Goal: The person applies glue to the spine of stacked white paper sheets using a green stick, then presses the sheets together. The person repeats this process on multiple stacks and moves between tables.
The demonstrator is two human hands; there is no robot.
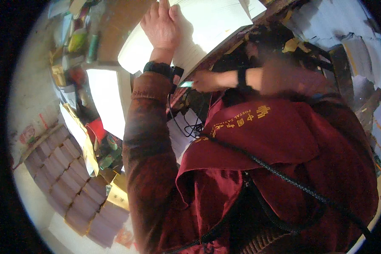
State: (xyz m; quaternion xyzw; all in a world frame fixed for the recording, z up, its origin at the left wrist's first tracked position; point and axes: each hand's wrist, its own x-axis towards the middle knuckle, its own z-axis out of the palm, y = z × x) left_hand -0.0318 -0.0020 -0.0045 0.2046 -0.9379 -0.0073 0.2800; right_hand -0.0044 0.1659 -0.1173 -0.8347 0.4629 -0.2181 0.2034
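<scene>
My left hand point(162, 27) lies palm down on a stack of large white paper sheets point(220, 23), its fingers stretched towards the far side. A black band circles that wrist. Near the stack's front edge, my right hand point(206, 81) is blurred, with its fingers curled. At its fingertips shows a small pale-green object point(186, 84), too blurred to name. The sheets rest on a wooden table point(112, 31). Sunlight washes out much of the paper, and the hand's shadow falls across it.
Another white paper stack point(104, 98) stands left of my left forearm. Beyond it are a green bottle point(93, 47) and a red container point(96, 130). Tied paper bundles point(73, 187) cover the lower left. A black cable point(190, 128) hangs before my maroon apron point(257, 136).
</scene>
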